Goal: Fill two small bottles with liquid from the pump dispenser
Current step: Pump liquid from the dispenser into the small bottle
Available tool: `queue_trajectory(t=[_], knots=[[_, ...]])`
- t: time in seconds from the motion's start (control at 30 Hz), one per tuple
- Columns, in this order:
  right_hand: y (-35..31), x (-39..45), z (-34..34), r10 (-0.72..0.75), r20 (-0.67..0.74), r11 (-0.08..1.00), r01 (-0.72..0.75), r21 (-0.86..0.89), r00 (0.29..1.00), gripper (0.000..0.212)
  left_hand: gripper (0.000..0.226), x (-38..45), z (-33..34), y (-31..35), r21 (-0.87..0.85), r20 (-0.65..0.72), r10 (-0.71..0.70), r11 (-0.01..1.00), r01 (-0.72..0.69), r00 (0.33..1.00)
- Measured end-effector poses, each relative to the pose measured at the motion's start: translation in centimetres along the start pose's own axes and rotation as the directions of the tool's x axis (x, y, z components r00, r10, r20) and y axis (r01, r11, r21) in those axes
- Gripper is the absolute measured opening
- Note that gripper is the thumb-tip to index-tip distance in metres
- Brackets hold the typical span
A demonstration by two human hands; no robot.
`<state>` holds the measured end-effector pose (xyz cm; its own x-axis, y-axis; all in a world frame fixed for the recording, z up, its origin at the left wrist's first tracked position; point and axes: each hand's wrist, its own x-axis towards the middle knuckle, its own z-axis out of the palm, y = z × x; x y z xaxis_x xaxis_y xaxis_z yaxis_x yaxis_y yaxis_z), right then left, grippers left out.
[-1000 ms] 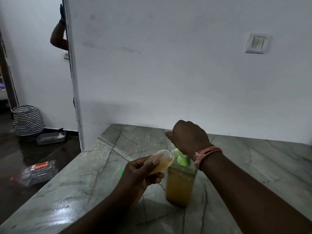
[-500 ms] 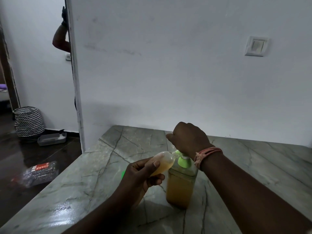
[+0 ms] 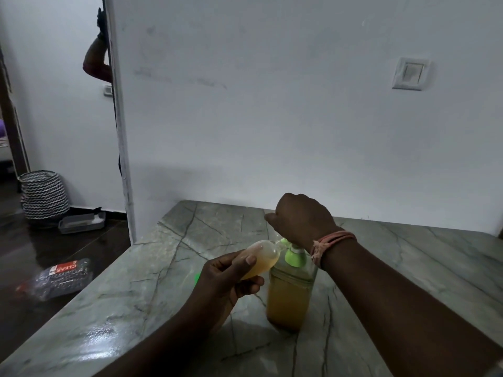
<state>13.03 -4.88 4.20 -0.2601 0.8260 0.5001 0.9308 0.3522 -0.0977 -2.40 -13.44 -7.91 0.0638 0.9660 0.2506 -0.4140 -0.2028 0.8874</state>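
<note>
Left hand [image 3: 228, 278] grips small bottle [image 3: 262, 258], tilted, its mouth at the green nozzle of the pump dispenser [image 3: 290, 292] standing on the counter [image 3: 163, 268]. Right hand [image 3: 302, 217] sits atop the pump, fingers curled, seemingly pressing; its grip is hidden.

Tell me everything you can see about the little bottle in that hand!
The small bottle looks like clear, soft plastic with a rounded body, partly filled with cloudy amber liquid. It is tilted, almost lying sideways in the air above the marble counter, its far end at the green nozzle of the pump dispenser. The left hand grips it, thumb on top. Its mouth is hidden, and no cap shows on it. The right hand covers the pump head.
</note>
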Motion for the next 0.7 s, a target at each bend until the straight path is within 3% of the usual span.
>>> queue_trajectory(t=[0.27,0.57,0.7], knots=[[1.1,0.2,1.3,0.096,0.041,0.985,-0.101,0.143,0.995,0.038,0.051,0.4,-0.3,-0.3,0.002,0.027,0.007,1.000,-0.007,1.000],[0.4,0.5,0.6,0.043,-0.025,0.999,-0.043,-0.013,0.999,0.039,0.059,0.1,0.0,-0.1,-0.004,0.021,0.009,1.000,-0.009,1.000],[0.7,0.3,1.3,0.079,-0.063,0.996,-0.077,0.040,0.995,0.034,0.051,0.3,-0.2,-0.1,0.005,0.014,0.006,1.000,-0.006,1.000]])
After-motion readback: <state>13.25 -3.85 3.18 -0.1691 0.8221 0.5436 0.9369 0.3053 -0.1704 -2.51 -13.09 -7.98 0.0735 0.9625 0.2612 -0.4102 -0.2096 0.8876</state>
